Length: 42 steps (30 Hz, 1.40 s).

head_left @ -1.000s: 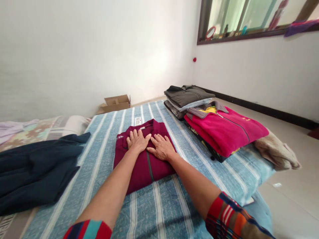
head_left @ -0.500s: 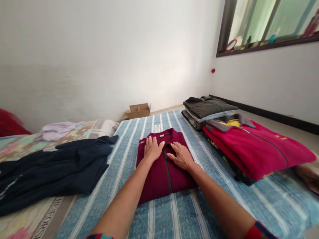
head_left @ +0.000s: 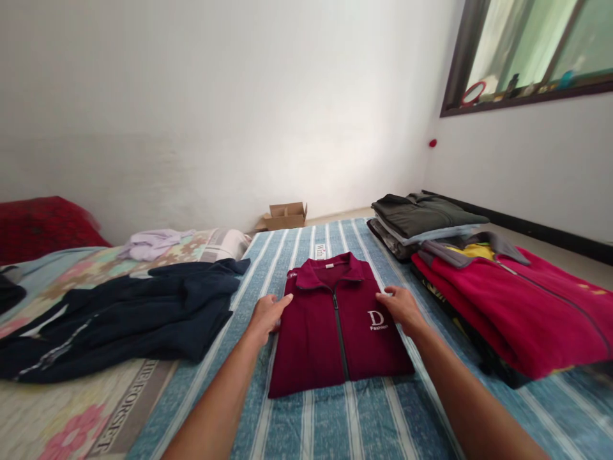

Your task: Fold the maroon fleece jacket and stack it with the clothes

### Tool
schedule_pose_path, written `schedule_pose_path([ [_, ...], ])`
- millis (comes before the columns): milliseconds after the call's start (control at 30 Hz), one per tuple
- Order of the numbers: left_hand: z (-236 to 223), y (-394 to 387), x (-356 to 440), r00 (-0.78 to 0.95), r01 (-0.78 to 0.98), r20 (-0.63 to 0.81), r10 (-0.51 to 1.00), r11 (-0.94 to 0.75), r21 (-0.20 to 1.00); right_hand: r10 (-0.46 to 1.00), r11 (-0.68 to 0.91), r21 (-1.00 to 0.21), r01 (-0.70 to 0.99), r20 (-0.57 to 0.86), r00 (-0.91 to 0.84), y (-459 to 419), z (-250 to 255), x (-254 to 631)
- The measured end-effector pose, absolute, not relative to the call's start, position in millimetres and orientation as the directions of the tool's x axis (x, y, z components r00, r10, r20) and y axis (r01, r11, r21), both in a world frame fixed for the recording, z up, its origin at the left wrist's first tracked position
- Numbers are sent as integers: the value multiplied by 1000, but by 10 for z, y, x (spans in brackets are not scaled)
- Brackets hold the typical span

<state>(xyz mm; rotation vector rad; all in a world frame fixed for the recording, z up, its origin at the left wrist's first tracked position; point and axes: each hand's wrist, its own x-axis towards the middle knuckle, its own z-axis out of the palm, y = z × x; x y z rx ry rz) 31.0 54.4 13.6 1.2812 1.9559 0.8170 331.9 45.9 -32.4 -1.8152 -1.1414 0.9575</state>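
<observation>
Bed, spread with a blue-and-white striped woven cloth (head_left: 230, 409), underlying the folded work. Long dark navy fabric garment with pale trim (head_left: 143, 319), unfolded, left. Magenta fleece jacket with grey collar (head_left: 541, 313), folded, right, atop darker clothing. Maroon zip-front fabric jacket, white "D Fashion" lettering (head_left: 311, 338), a neat rectangle, centre, collar to the far side. Dark grey zip garment (head_left: 421, 214), folded on a pile, far right. Left hand (head_left: 265, 316) and right hand (head_left: 405, 308): grip of each lightly clamped on a side edge of the maroon jacket, thumbs above; firmness cannot be told. Step in hand, as judged: final squaring of the fold. Next move, as judged: calls for even, level support beneath both sides, lest the layers slip.
</observation>
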Motion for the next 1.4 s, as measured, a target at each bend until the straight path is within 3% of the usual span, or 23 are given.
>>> schedule_pose_path([
  [333, 221, 410, 271, -139, 327, -441, 887, 461, 825, 873, -474, -878, -66, -478, 96, 393, -300, 3258],
  [567, 35, 462, 261, -42, 126, -450, 892, 452, 883, 847, -514, -840, -174, -529, 52, 422, -289, 3225],
  [733, 40, 420, 276, -30, 56, -386, 922, 387, 920, 868, -485, -861, -156, -496, 38, 408, -316, 3217],
  [967, 134, 286, 166, 242, -90, -395, 886, 426, 900, 915, -404, -896, -184, -393, -93, 316, -324, 3258],
  [1167, 156, 282, 205, 214, -139, -364, 907, 396, 908, 947, -320, -931, -174, -318, -36, 315, -254, 3168],
  [1400, 483, 261, 324, 237, -108, -328, 915, 360, 927, 984, -176, -983, -54, -176, 10, 417, 40, 3173],
])
